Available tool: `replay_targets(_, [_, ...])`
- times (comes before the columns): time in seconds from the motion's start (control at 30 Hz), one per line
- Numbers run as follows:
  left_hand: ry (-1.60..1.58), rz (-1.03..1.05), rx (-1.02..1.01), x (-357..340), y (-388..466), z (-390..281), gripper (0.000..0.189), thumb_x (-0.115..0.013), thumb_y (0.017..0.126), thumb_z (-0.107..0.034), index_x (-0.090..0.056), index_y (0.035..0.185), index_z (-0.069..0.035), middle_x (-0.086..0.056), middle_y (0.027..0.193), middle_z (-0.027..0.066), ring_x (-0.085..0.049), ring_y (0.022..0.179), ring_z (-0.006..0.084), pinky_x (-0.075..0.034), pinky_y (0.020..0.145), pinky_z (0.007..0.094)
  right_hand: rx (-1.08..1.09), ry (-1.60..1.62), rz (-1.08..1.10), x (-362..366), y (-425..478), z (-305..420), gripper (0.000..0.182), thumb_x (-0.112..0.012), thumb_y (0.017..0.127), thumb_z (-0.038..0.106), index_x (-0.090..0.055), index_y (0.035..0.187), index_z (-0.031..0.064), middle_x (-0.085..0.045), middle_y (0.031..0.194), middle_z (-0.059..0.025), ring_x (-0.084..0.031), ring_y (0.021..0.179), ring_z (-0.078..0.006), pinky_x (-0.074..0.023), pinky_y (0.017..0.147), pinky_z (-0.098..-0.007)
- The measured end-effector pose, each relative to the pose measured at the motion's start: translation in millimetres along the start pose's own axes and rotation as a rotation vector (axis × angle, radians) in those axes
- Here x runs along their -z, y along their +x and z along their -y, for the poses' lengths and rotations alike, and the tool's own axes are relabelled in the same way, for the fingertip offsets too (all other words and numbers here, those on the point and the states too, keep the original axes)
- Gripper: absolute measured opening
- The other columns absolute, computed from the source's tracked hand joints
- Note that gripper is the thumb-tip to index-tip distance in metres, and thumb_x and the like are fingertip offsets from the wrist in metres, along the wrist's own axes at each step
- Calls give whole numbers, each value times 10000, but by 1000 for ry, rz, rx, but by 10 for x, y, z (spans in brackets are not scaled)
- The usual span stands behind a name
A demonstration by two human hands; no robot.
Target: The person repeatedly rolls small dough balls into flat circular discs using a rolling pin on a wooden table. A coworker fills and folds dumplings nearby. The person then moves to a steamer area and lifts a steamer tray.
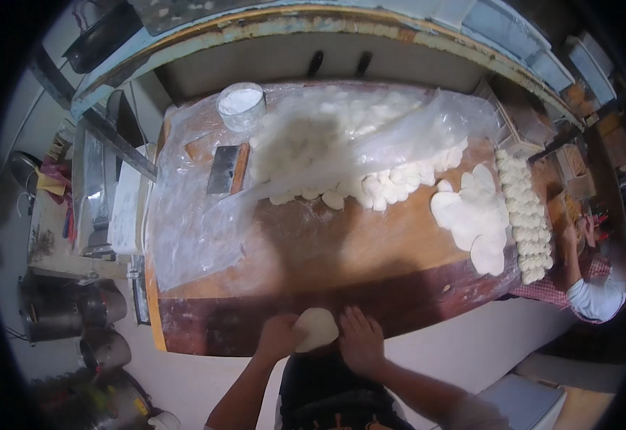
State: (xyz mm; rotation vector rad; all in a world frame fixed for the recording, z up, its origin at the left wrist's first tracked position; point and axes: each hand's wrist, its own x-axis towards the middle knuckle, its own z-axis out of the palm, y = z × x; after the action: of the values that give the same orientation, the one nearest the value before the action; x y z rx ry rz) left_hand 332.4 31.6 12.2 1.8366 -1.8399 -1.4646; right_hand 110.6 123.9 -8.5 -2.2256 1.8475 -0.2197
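Observation:
My left hand (282,336) grips the left edge of a flat, round dough wrapper (319,329) at the table's front edge. My right hand (362,341) lies palm down just right of the wrapper, its fingers stretched towards the table; whether anything is under the palm is hidden. Farther off, many pale dough pieces (396,185) stick out from under a clear plastic sheet (200,252). A loose stack of flat dough wrappers (474,215) lies on the right of the wooden table (302,258).
Rows of shaped dumplings (525,220) line the table's right edge. A scraper with a wooden grip (230,169) and a tub of white powder (241,105) stand back left. A shelf (313,24) spans the far side. Another person's arm (573,263) works at right. Metal pots (58,309) stand left.

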Motion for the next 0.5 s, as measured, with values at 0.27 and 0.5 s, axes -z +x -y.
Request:
replay_targets(0.27, [107, -124, -165, 133, 200, 197, 163, -703, 851, -189, -772, 947, -77, -730, 915, 187, -711, 839, 376, -574, 742, 442, 74, -50, -255, -156, 1143, 30, 412, -572, 954, 226, -638, 1305, 20, -604, 1413, -173, -541, 1334, -326, -402, 1107, -501])
replay_targets(0.5, [-612, 117, 37, -394, 285, 16, 418, -756, 862, -109, -644, 1246, 13, -713, 1103, 103, -685, 977, 205, -557, 893, 360, 122, 59, -308, -114, -400, -584, 419, -629, 929, 298, -672, 1270, 57, -634, 1386, -118, -567, 1305, -259, -390, 1119, -500])
